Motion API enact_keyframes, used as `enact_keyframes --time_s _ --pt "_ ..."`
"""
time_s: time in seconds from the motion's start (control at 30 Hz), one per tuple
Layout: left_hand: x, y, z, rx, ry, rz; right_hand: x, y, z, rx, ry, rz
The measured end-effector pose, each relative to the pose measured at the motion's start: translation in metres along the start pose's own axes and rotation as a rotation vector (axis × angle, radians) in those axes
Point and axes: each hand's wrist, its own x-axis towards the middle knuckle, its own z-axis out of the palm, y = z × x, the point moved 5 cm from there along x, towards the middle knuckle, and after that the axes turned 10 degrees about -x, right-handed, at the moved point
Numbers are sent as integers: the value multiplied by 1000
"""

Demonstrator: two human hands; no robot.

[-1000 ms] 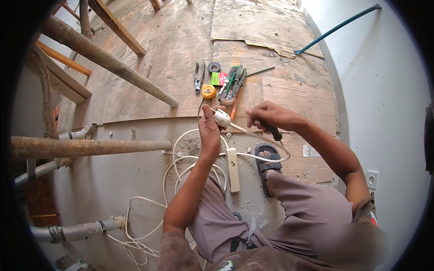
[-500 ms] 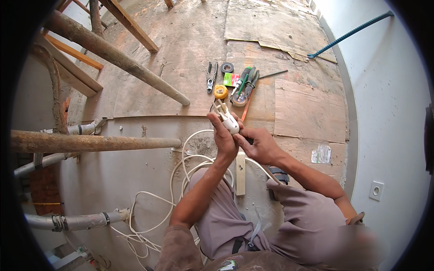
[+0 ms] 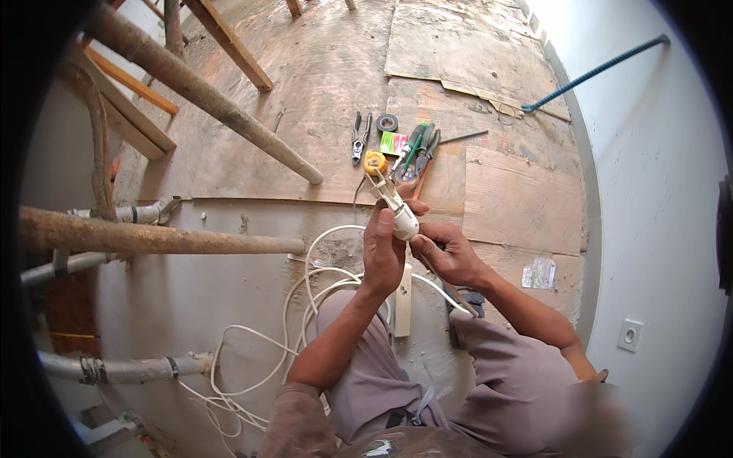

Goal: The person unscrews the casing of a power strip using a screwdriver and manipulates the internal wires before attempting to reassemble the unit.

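Observation:
A white electrical plug point(image 3: 405, 224) is gripped in my left hand point(image 3: 383, 256), its prongs pointing up and away from me. My right hand point(image 3: 453, 257) pinches at the plug's rounded rear end with thumb and fingers closed; whatever lies between those fingertips is hidden. Below the hands a white power strip point(image 3: 403, 305) lies on the floor between my legs. White cable point(image 3: 308, 276) lies in loose loops to the left and crosses behind the power strip toward my right knee.
Beyond my hands lie a yellow tape measure point(image 3: 375, 162), wire strippers point(image 3: 360, 140), black tape point(image 3: 387, 123), pliers point(image 3: 429, 145) and a green-handled screwdriver point(image 3: 412, 141). Rusty props point(image 3: 168, 242) reach in from the left. A blue bar point(image 3: 595, 73) juts from the right wall, above a socket point(image 3: 630, 335).
The plug has moved slightly down and to the right with my left hand, and more of its body and prongs shows. My right hand is slightly lower, still at its rear end.

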Motion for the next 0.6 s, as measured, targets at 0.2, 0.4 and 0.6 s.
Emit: enact_keyframes --time_s 0.2,0.4,0.6 --pt "6 1 6 161 259 65 -6 9 -13 -266 87 -185" --pt "11 -19 6 -200 318 -50 -5 3 -24 -473 11 -60" --pt "20 -32 -8 -124 519 9 -10 38 -7 173 -68 223"
